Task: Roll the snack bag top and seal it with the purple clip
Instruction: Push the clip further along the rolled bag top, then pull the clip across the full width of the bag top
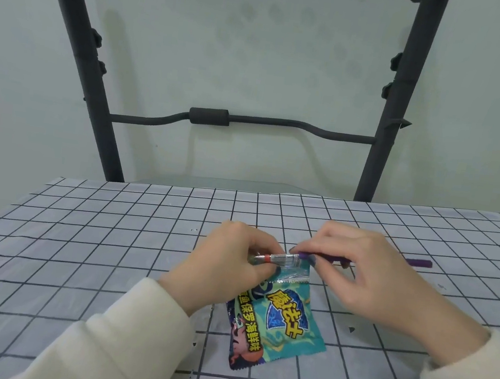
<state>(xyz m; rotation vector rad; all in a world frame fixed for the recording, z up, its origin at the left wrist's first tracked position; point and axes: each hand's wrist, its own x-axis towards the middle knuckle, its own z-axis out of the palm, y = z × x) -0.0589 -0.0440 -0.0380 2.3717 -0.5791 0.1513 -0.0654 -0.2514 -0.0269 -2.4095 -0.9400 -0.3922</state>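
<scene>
Clipping begins: left hand [236,255] pinches the snack bag's [281,322] rolled top; right hand [356,265] grips the purple clip [322,256], which must next slide across.

table [78,247] open all round; frame [281,125] behind.

Single head-worn wide-angle view, no second camera to overlap. It looked forward and down from the person's position, close over the counter [79,231] filling the lower half of frame. Wall and black frame [281,125] took the upper half; edges bowed from lens distortion.
</scene>
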